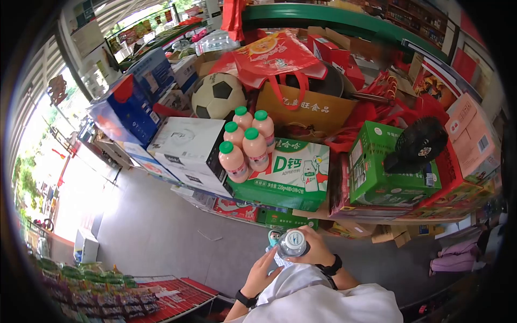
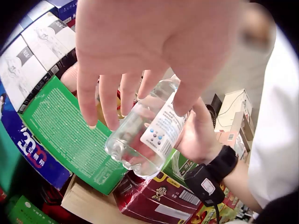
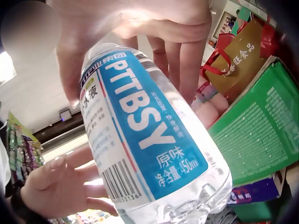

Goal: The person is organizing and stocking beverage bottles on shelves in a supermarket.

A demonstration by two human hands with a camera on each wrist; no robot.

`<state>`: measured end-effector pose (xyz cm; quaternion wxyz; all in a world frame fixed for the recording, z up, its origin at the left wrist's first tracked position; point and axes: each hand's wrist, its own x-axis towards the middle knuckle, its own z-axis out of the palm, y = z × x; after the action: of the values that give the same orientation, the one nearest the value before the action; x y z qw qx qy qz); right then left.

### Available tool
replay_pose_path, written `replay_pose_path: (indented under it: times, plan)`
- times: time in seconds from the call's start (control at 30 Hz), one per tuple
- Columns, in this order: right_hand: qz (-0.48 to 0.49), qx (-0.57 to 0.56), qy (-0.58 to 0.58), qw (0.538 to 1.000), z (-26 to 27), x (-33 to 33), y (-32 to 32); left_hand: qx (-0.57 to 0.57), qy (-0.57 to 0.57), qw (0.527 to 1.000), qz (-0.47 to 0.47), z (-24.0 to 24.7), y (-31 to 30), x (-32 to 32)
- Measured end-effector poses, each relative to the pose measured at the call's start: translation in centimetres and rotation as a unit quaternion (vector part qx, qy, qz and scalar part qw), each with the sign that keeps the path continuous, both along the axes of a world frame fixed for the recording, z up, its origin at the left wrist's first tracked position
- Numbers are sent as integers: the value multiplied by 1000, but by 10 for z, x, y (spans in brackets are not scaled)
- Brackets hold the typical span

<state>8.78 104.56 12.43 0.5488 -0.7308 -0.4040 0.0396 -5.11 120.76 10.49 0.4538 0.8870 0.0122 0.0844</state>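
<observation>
My right hand (image 1: 318, 247) holds a clear plastic bottle (image 1: 291, 248) with a white cap in front of my body. In the right wrist view the bottle's blue and white label (image 3: 140, 121) faces the camera and reads PTTBSY and 450ml; clear liquid shows inside. The right thumb lies along one side of the bottle, the fingers along the other. My left hand (image 1: 260, 277) is close beside the bottle, its fingers (image 2: 108, 100) extended and spread. In the left wrist view these fingers overlap the bottle's upper part, while its ridged base tilts downward.
Ahead, a crowded counter carries pink bottles with green caps (image 1: 253, 142), a green drink carton (image 1: 291, 185), a soccer ball (image 1: 218, 96) and a white box (image 1: 188, 145). A black fan (image 1: 420, 142) stands over another green box (image 1: 371, 167). Snack packs (image 1: 97, 290) sit at lower left beside a red rack (image 1: 183, 296).
</observation>
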Motion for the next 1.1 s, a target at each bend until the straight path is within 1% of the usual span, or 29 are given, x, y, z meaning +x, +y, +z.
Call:
replay_pose_path:
  times: [0.07,0.13,0.17,0.2,0.27,0.3,0.33,0.4,0.43,0.47,0.53,0.57,0.63,0.73,0.8,0.83,0.9,1.03,1.1]
  plan:
    - [-27,16,-16,999,10,17,6,-7,-2,1000,-30,11,9,22]
    - [-73,-1,-47,996,28,38,13,-10,-8,998,-56,23,18,48]
    - [-100,0,-67,993,34,49,17,-21,-22,996,-78,29,22,62]
    - [-104,2,-68,992,39,61,22,-31,-36,994,-102,35,26,76]
    - [-130,41,-58,989,48,86,30,-28,-47,991,-123,54,32,106]
    - [-143,39,-84,985,55,100,34,-27,-56,988,-139,60,34,121]
    - [-148,40,-84,985,59,115,39,-26,-56,988,-144,60,37,136]
    - [-182,67,-127,973,65,142,51,-25,-89,984,-153,59,44,167]
    - [-192,65,-111,973,69,152,56,1,-96,983,-158,67,47,181]
    - [-196,66,-113,972,71,163,61,2,-98,982,-163,71,49,192]
    - [-218,81,-128,964,66,186,71,-3,-74,983,-166,74,52,213]
    - [-209,80,-106,969,64,198,76,-3,-80,982,-171,75,55,224]
    - [-211,75,-114,968,62,219,85,-4,-68,984,-166,70,59,242]
    - [-215,48,-123,968,56,237,95,-18,-46,985,-162,60,63,260]
    - [-213,29,-98,972,53,243,102,-31,-39,985,-163,55,65,266]
    - [-212,28,-100,972,52,245,105,-31,-38,986,-161,54,66,268]
    - [-204,32,-66,976,51,247,111,-40,-28,987,-155,54,69,270]
    - [-197,33,-52,979,46,249,119,-54,-17,988,-141,50,71,272]
    - [-207,27,-50,977,47,250,121,8,-71,988,-140,46,71,276]
